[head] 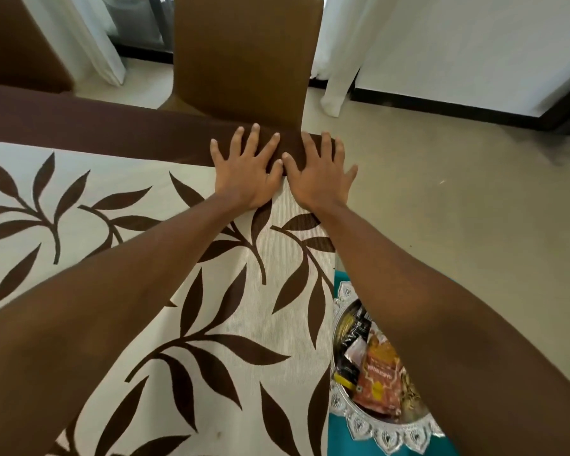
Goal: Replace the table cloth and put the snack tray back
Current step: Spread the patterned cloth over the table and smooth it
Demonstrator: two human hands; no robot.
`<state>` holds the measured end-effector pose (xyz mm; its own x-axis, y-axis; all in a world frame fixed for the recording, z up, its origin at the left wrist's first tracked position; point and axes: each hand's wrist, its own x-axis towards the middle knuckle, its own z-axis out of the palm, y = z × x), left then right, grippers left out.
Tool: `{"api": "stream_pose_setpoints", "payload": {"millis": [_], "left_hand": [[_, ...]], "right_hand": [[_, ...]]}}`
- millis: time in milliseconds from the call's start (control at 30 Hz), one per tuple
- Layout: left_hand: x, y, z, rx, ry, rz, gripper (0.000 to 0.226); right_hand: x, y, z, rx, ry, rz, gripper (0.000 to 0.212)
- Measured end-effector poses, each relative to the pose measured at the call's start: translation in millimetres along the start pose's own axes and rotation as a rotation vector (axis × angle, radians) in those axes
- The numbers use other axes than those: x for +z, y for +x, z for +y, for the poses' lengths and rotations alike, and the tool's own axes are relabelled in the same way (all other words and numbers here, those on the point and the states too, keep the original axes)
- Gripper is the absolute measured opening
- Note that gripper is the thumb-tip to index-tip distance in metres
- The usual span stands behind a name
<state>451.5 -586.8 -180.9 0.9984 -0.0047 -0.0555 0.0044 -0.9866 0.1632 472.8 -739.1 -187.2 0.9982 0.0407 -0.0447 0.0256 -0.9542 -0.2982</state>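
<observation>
A cream table cloth (237, 324) with dark brown leaf prints and a brown border lies spread over the table. My left hand (244, 172) and my right hand (320, 176) rest flat side by side on its far right corner, fingers spread across the brown border. Neither hand holds anything. A silver snack tray (362, 419) with an ornate rim sits below the table's right edge on a teal surface (339, 439). It holds an orange snack packet (380, 373) and dark packets, and my right forearm partly covers it.
A brown chair (244, 57) stands just beyond the table's far edge, straight ahead of my hands. White curtains (339, 44) hang behind it, with a white wall at the right. Beige floor (458, 192) stretches to the right of the table.
</observation>
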Motion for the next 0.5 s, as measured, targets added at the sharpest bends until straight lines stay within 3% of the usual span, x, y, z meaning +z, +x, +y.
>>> {"api": "stream_pose_setpoints", "payload": {"millis": [333, 500], "left_hand": [[-5, 13, -2, 0.017, -0.023, -0.067, 0.064], [4, -39, 25, 0.037, -0.017, -0.054, 0.067]], "right_hand": [[-3, 3, 2, -0.006, 0.04, 0.003, 0.069], [-10, 11, 10, -0.05, 0.084, -0.174, 0.065]]}}
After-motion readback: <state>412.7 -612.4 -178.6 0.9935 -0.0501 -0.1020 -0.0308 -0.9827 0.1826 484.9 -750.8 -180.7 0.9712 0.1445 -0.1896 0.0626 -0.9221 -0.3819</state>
